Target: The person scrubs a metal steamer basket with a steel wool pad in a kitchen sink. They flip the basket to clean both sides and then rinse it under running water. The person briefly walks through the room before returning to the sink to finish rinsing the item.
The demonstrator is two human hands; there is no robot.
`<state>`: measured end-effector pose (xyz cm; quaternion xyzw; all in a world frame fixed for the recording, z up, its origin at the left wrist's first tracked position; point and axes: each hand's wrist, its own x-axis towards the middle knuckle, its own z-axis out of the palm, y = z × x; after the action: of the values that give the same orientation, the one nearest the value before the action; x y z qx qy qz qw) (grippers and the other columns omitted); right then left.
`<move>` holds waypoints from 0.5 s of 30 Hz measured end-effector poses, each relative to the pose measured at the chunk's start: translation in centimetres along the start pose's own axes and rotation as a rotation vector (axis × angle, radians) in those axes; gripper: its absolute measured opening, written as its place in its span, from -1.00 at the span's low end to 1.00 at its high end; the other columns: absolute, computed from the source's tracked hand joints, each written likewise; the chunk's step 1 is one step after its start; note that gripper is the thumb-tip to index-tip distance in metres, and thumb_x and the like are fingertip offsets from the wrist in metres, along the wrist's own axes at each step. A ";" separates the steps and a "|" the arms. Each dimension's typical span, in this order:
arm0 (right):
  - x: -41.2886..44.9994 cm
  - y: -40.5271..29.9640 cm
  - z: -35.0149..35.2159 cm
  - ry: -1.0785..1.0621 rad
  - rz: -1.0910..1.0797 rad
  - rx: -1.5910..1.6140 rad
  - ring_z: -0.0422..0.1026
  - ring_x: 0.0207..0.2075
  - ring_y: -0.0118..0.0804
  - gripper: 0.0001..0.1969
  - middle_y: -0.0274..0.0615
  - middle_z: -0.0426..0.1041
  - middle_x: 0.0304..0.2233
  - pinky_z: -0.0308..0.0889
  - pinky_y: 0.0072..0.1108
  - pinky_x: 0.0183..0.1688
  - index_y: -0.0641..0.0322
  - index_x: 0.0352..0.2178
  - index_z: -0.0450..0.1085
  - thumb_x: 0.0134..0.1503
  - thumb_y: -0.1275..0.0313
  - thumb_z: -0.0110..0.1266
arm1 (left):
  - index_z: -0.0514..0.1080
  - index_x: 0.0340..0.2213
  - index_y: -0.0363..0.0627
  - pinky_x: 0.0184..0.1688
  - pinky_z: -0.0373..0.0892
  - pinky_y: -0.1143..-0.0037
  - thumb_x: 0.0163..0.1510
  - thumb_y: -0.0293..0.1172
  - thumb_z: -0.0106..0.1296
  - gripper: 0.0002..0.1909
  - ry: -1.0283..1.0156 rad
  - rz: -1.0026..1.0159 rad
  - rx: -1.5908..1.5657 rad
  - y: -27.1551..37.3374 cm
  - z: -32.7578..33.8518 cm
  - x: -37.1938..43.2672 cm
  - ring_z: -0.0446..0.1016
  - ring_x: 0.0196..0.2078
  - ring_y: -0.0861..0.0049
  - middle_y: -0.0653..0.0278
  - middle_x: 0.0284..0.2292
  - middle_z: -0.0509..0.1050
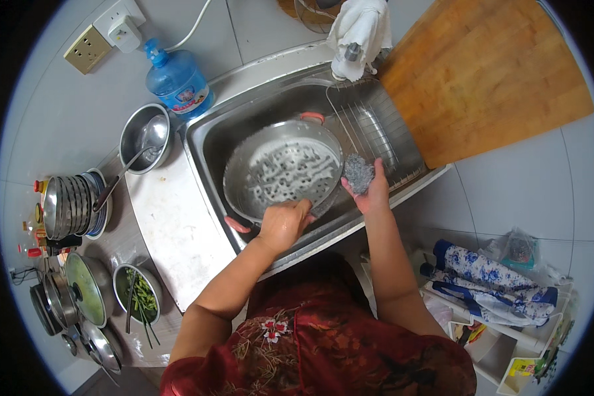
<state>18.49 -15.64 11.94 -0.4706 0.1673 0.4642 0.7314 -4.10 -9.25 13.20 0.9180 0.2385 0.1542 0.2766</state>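
A round metal steamer pan (297, 168) with a perforated bottom sits tilted in the stainless-steel sink (213, 148). Pale suds or water streak its base, and two reddish handles stick out from its sides. My left hand (284, 222) is closed on the near rim of the pan, its fingertips partly hidden. To the right of the pan, a steel-wool scrubber (359, 173) rests in the fingers of my right hand (373, 193), just apart from the rim.
A wire rack (366, 123) lines the sink's right side, beside a large wooden cutting board (490, 84). White cloth (359, 34) wraps the faucet. Left stand a blue pump bottle (178, 84), a metal bowl (146, 138) with a ladle, stacked bowls (72, 208) and a bowl of green vegetables (138, 294).
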 end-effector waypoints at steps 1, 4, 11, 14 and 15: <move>-0.3 -0.2 -0.5 -0.081 0.020 0.047 0.42 -0.10 -0.03 -0.45 0.02 0.43 -0.15 0.36 -0.20 -0.06 0.32 -0.10 0.31 0.20 -0.03 -0.08 | 0.34 -0.45 -0.13 -0.45 0.34 0.27 -0.10 -0.35 0.19 -0.77 -0.010 0.025 0.015 -0.7 0.5 0.0 0.47 -0.47 0.14 0.11 -0.58 0.44; -0.5 -1.3 -2.1 -0.320 0.063 0.152 0.39 -0.08 0.13 -0.41 0.09 0.41 -0.12 0.36 -0.11 -0.05 0.37 -0.08 0.27 0.19 -0.03 -0.09 | 0.36 -0.44 -0.12 -0.42 0.36 0.25 -0.07 -0.34 0.14 -0.81 -0.122 0.012 0.102 -2.7 2.2 -0.2 0.48 -0.45 0.14 0.13 -0.56 0.46; 0.7 -4.2 -3.8 -0.434 -0.006 0.083 0.34 0.02 0.17 -0.42 0.16 0.37 -0.03 0.31 -0.09 0.03 0.43 0.00 0.23 0.23 0.04 -0.22 | 0.48 -0.33 -0.03 -0.27 0.41 0.26 -0.05 -0.37 0.02 -0.81 -0.431 -0.126 0.224 -5.2 6.1 -2.1 0.53 -0.29 0.14 0.07 -0.43 0.54; -0.7 -2.5 -1.1 -0.349 0.094 -0.018 0.32 0.07 0.10 -0.29 0.16 0.34 0.02 0.24 -0.07 0.09 0.41 0.06 0.19 0.23 -0.10 -0.28 | 0.52 -0.31 0.00 -0.20 0.42 0.26 -0.04 -0.40 -0.01 -0.78 -0.442 -0.257 0.178 -5.8 7.2 -3.6 0.53 -0.23 0.15 0.07 -0.37 0.55; -1.0 -1.8 -0.3 -0.371 0.099 -0.089 0.28 0.12 0.05 -0.21 0.17 0.31 0.06 0.17 -0.05 0.13 0.39 0.09 0.17 0.19 -0.20 -0.28 | 0.53 -0.31 0.01 -0.18 0.41 0.26 -0.04 -0.41 -0.02 -0.77 -0.442 -0.296 0.162 -5.9 7.2 -3.7 0.52 -0.21 0.15 0.07 -0.35 0.55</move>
<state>19.51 -16.64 13.40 -0.4000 0.0319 0.5854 0.7045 -6.31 -10.01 3.49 0.9038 0.3154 -0.1113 0.2669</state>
